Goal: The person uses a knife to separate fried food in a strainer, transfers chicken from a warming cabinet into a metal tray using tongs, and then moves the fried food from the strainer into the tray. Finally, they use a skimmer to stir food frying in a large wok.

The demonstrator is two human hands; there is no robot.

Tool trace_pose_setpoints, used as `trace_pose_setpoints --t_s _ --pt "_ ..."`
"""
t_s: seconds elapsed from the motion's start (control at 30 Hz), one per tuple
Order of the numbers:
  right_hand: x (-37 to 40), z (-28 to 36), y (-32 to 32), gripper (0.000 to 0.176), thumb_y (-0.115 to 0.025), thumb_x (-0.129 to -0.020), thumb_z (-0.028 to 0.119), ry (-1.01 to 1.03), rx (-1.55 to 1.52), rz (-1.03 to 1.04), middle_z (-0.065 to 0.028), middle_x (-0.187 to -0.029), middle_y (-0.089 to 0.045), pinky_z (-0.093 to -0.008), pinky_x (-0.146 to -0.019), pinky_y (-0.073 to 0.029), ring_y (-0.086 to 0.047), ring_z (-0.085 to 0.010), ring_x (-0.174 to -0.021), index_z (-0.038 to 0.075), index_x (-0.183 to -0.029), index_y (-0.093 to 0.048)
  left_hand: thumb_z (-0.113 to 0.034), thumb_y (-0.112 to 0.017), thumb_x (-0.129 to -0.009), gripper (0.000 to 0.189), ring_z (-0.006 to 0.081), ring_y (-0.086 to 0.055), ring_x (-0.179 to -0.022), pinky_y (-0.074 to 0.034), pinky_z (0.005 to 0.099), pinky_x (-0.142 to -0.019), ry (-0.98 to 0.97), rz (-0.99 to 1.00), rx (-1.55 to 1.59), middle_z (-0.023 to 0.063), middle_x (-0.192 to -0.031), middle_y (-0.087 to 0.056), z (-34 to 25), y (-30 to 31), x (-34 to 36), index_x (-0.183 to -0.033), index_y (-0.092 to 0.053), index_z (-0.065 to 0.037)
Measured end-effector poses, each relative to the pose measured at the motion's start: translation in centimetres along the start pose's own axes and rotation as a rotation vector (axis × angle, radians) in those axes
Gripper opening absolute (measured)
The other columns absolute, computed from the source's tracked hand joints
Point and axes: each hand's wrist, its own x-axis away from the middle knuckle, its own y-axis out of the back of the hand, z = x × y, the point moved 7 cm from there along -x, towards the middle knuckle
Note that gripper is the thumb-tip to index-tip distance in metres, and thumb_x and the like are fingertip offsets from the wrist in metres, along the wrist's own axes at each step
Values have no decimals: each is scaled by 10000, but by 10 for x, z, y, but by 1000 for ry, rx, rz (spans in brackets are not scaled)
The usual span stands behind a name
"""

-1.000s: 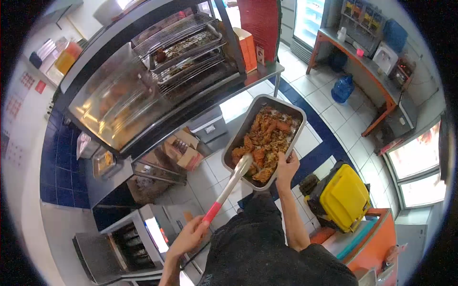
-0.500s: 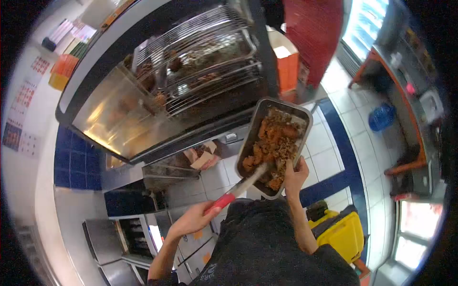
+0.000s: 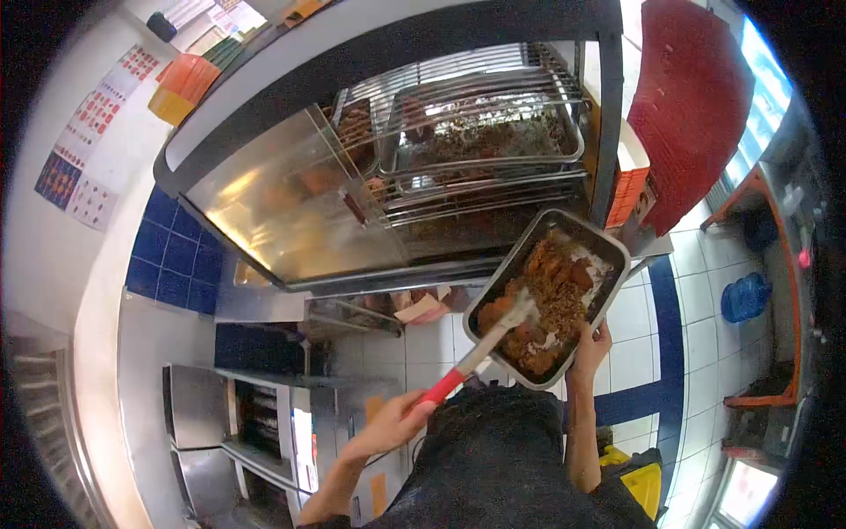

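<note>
My left hand (image 3: pixel 392 428) is closed around the red handle of a spatula (image 3: pixel 480 351). Its pale head touches brown crumbly food with larger fried-looking pieces (image 3: pixel 560 291), toward the left side of a metal pan (image 3: pixel 619 264). My right hand (image 3: pixel 589 353) grips the pan by its lower right rim, with part of the fingers hidden beneath it. The pan is held in front of my body, just below a glass-sided display cabinet (image 3: pixel 388 273).
Inside the cabinet, a larger tray (image 3: pixel 577 145) with crumbs rests on wire racks (image 3: pixel 493 207). Orange boxes (image 3: pixel 627 189) and a dark red panel (image 3: pixel 692 106) stand at its right. A blue water jug (image 3: pixel 745 298) and a yellow container (image 3: pixel 643 489) are on the right.
The spatula's head has moved from the pan's lower end up toward its left middle. My view has shifted, so the cabinet, pan and hands appear farther right.
</note>
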Motion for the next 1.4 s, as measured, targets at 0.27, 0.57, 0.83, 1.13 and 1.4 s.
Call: trace_pose_setpoints --t_s 0.27,0.57,0.83,1.13,1.4 --pt "2 -30 -28 271 -601 -819 24 -99 -173 79 -63 -874 -660 -265 -649 -462 -586 -134 -729 -36 -1081 -638 -343 -555 -958 425 278 -632 -681 -471 383 -637 -626 -569 -351 139 -779 -641 -103 107 -4 -1208 -559 1" --pt "15 -11 -51 234 -589 -849 36 34 -222 120 -71 -912 -669 -270 -686 -475 -590 -118 -784 -54 -1061 -628 -373 -593 -927 432 437 -634 -780 -492 517 -689 -704 -809 -913 244 -823 -657 -229 111 -99 -1157 -545 -11" --pt "14 9 -36 324 -591 -856 35 98 -44 44 -65 -928 -679 -263 -649 -490 -607 -101 -726 -52 -1167 -606 -378 -624 -900 508 428 -650 -803 -506 496 -720 -530 -354 -906 234 -901 -668 -157 60 -2 -1277 -501 -61" --pt "34 19 -64 200 -579 -843 18 17 -11 157 -54 -873 -682 -262 -694 -486 -603 -110 -759 -43 -1018 -654 -393 -583 -926 517 358 -648 -642 -540 440 -583 -662 -367 -1201 192 -815 -642 -116 26 -56 -1232 -471 8" --pt "24 16 -68 215 -592 -842 25 61 12 203 -48 -867 -675 -275 -689 -485 -594 -104 -751 -42 -1038 -650 -376 -578 -936 498 384 -637 -769 -511 481 -725 -744 -320 -1074 205 -851 -628 -106 41 -86 -1247 -493 3"
